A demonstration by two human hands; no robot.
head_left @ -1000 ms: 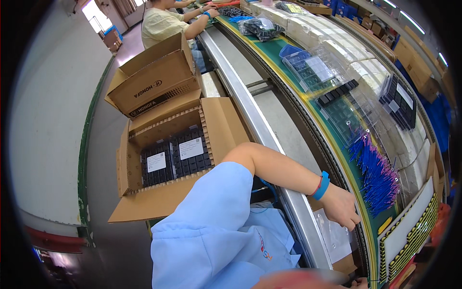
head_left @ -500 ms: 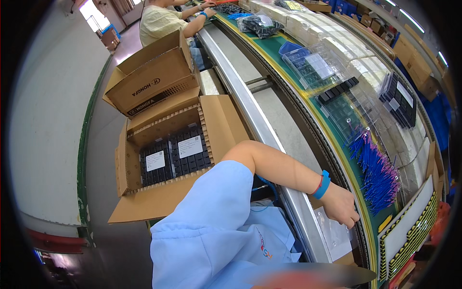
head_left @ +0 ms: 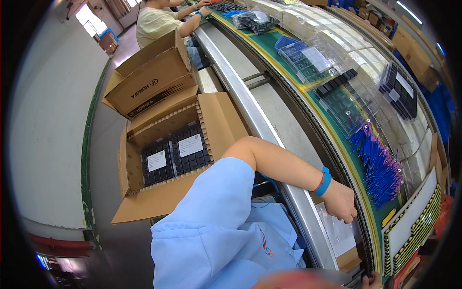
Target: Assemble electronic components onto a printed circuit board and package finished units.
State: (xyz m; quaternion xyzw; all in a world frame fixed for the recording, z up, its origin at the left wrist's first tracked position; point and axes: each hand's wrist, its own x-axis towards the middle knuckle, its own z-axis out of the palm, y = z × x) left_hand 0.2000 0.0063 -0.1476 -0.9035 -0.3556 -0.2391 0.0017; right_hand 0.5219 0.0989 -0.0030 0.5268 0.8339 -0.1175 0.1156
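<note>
My left hand (head_left: 340, 204), with a blue wristband, hangs over the near edge of the green-topped workbench. Its fingers curl down and in; anything they hold is hidden. Below it lies a clear plastic bag over a white sheet (head_left: 342, 241). At the bottom edge only the fingertips of my right hand (head_left: 373, 281) show, curled beside a small dark thing I cannot make out. Just beyond my left hand, a bundle of blue wires (head_left: 380, 166) with pink ends lies on the bench. Near it are a yellow-handled tool (head_left: 389, 217) and a white board (head_left: 409, 226) edged with yellow-and-black pieces.
Clear trays (head_left: 308, 60) and a row of black blocks (head_left: 337, 83) lie farther along the bench. Stacked black trays (head_left: 400, 91) stand behind. At left, an open carton (head_left: 163, 204) holds labelled black parts. A metal rail (head_left: 250, 106) runs alongside; another person (head_left: 159, 24) works at the far end.
My right fingertips have come into view at the bottom edge. My left hand stays nearly in place, its fingers still curled. The whole view has shifted slightly.
</note>
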